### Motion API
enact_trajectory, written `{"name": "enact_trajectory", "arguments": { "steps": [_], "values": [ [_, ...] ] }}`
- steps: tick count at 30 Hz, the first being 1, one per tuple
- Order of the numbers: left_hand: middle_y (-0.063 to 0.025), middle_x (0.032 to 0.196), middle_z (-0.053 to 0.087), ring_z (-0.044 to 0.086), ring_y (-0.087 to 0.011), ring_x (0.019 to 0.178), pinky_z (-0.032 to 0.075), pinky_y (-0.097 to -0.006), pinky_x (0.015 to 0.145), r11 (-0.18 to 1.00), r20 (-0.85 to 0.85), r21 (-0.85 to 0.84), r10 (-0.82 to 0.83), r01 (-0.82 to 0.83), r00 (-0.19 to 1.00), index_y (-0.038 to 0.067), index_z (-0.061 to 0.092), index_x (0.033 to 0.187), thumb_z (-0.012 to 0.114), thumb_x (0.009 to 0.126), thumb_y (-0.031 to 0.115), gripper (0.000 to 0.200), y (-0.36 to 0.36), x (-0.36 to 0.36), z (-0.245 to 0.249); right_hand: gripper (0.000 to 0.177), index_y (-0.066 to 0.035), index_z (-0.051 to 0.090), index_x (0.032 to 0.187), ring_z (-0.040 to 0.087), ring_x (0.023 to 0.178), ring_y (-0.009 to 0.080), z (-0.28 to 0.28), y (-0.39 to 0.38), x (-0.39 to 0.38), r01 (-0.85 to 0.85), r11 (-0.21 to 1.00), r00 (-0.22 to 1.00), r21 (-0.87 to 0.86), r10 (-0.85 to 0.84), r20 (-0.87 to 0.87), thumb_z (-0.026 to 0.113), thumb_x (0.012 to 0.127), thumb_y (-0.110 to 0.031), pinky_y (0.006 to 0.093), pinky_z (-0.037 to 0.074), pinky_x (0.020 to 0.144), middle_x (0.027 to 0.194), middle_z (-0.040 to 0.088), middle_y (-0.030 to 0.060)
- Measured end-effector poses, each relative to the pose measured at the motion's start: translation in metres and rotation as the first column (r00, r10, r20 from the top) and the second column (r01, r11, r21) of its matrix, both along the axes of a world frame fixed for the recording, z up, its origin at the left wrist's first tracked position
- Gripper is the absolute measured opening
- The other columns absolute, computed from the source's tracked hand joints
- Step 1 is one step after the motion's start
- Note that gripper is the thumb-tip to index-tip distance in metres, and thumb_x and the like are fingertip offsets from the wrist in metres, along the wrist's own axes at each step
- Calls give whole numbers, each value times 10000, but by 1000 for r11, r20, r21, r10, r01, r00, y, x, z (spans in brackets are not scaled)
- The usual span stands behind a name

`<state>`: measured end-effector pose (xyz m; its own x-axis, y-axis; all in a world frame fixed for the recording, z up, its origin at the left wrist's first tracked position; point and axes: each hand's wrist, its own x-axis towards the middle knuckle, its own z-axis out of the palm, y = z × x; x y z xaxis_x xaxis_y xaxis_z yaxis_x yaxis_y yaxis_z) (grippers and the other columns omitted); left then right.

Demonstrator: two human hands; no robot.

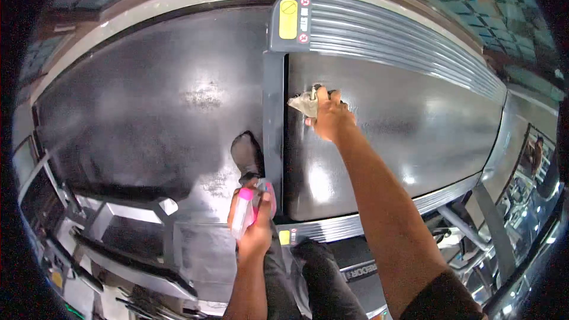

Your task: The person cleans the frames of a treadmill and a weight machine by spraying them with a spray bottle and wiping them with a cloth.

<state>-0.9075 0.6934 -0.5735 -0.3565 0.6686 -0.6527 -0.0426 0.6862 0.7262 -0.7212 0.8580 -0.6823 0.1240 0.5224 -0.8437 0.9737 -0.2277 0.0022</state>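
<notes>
My right hand (333, 117) is closed round a light-coloured cloth (304, 104) and presses it on the black treadmill belt (403, 118), near the belt's left end. One corner of the cloth sticks out to the left of my fingers. Lower down, my left hand (256, 234) grips a spray bottle (241, 218) with a clear, whitish body and bright pink parts. The bottle is held tilted above the floor beside the treadmill's end bar (273, 112). Part of it is hidden behind my fingers.
Ribbed grey side rails (403, 41) run along the belt's far and near edges, with a yellow warning label (288, 19) on the far one. My shoe (246, 153) stands on the dark floor surface (136, 95). Metal frames (130, 249) of other equipment rise at lower left.
</notes>
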Motion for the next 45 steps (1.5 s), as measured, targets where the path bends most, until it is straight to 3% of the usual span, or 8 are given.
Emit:
{"name": "enact_trajectory", "arguments": {
  "steps": [13,16,19,26,30,37,43,45],
  "values": [
    [-60,994,673,623,-129,892,504,-278,786,998,95,-44,-32,37,995,-10,617,1184,711,933,195,337,86,-18,-11,695,-88,321,1290,565,1175,438,-12,2,-11,-62,990,989,-126,78,127,728,862,-454,509,581,883,1286,438,192],
    [-84,1141,642,601,-204,1067,464,-349,963,995,88,-87,-46,53,995,15,608,1213,670,955,177,312,85,-23,-15,714,-82,321,1294,574,1161,430,-11,2,-12,-89,991,986,-97,102,131,740,851,-453,505,591,861,1270,444,184],
    [-42,1005,665,621,-143,914,497,-295,818,1000,61,12,25,-26,998,7,618,1180,687,948,172,293,72,-18,-29,752,-39,295,1327,582,1152,441,-6,3,-10,-124,987,985,-101,135,109,707,873,-475,494,597,858,1257,443,208],
    [-53,1073,653,612,-154,983,478,-309,892,996,134,-69,68,-59,989,15,634,1183,702,926,123,286,43,-7,-66,717,-74,332,1302,591,1126,399,-12,-1,-12,-105,988,983,-118,120,136,747,850,-445,475,604,830,1253,436,184],
    [-78,1035,661,616,-161,974,486,-321,893,996,84,56,61,-65,995,7,625,1201,686,924,80,293,40,-3,-86,740,-52,311,1317,581,1144,411,-12,7,-15,-127,974,976,-189,157,150,731,863,-460,483,596,849,1265,423,209],
    [-172,1089,653,637,-283,1024,482,-376,933,969,-42,244,53,-41,998,3,574,992,697,833,-73,215,66,2,-101,726,-16,276,1353,524,1208,464,-26,7,-10,-169,946,971,-278,208,116,675,913,-434,521,561,902,1296,393,258],
    [-159,1009,638,628,-362,1053,476,-433,923,919,-287,364,-46,154,957,32,575,975,717,719,-117,329,60,5,-114,645,-3,299,1389,580,1154,472,7,42,-11,-221,914,975,-341,215,-57,649,908,-252,518,529,944,1303,466,307],
    [-156,1014,636,623,-371,1059,473,-442,924,935,-327,319,-43,153,944,35,580,978,723,702,-112,344,53,5,-114,473,-38,456,1287,627,1074,424,25,71,-3,-98,992,906,-79,56,-420,668,891,-189,467,512,929,1235,577,276]
  ]
}}
